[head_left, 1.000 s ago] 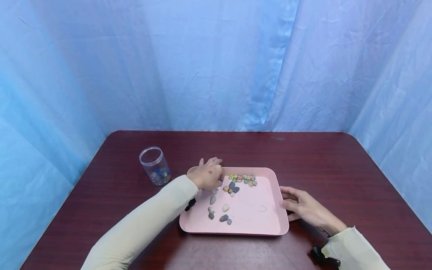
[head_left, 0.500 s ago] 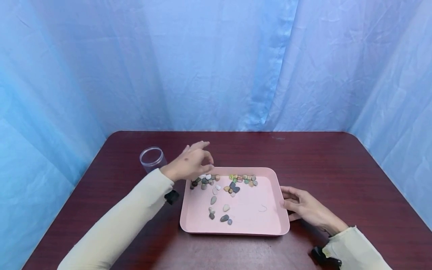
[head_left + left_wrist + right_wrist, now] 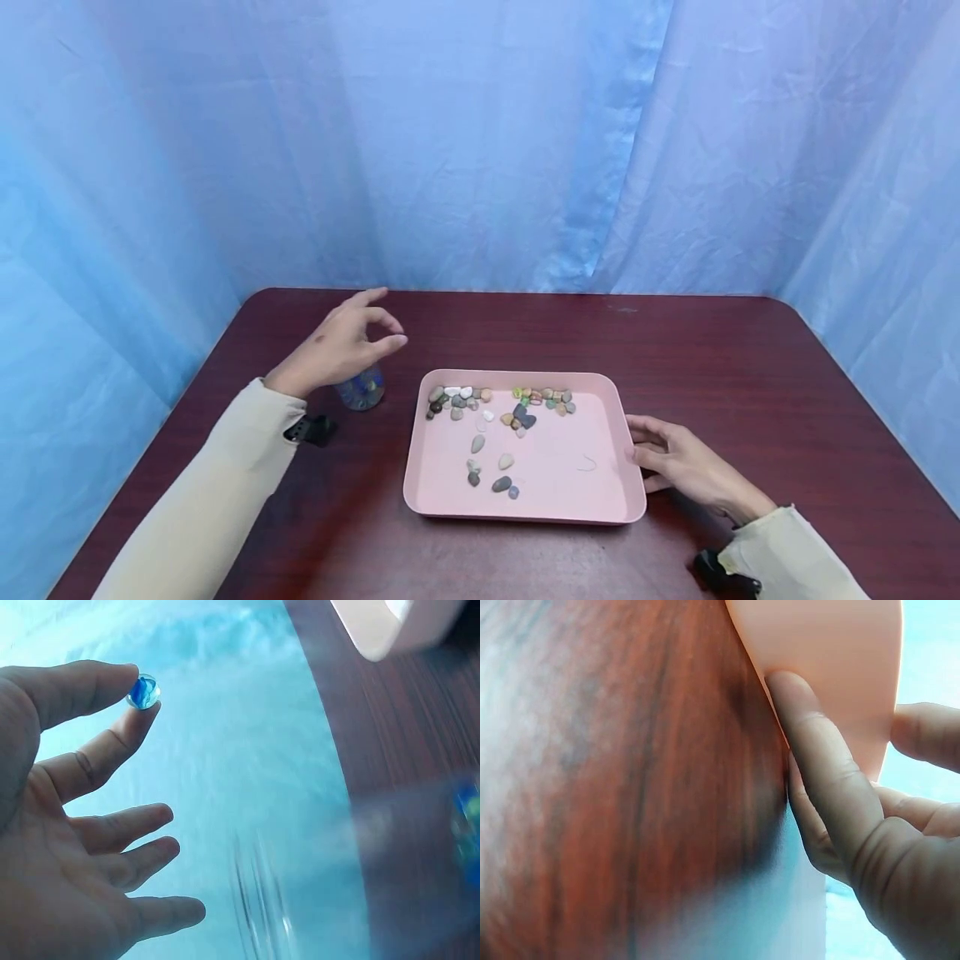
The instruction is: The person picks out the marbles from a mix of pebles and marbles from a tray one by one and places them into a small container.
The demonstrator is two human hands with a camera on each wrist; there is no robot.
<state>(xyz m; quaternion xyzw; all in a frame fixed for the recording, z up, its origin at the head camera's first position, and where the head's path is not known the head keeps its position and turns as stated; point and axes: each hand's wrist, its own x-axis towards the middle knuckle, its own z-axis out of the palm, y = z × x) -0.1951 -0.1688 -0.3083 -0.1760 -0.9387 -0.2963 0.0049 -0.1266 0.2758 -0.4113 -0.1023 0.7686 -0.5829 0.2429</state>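
Note:
A clear glass marble with a blue swirl [image 3: 145,691] is pinched between the thumb and index finger of my left hand [image 3: 337,342]; its other fingers are spread. That hand is over the clear jar [image 3: 362,390], hiding its mouth and upper part in the head view. Blue and greenish marbles [image 3: 470,821] lie in the jar. My right hand [image 3: 678,462] holds the right side of the pink tray [image 3: 577,500]. Its thumb is at the rim and its fingers lie against the outer wall. Several pebbles [image 3: 457,402] sit in the tray, mostly along its far side.
A dark red-brown wooden table [image 3: 525,333] bears the tray and jar. Light blue curtains [image 3: 480,142] hang around its back and sides. In the tray's right half lies a thin curved strand [image 3: 588,464].
My left hand has risen from the tray's far left corner and moved left to above the jar, uncovering the pebbles there. The right hand stays at the tray's side.

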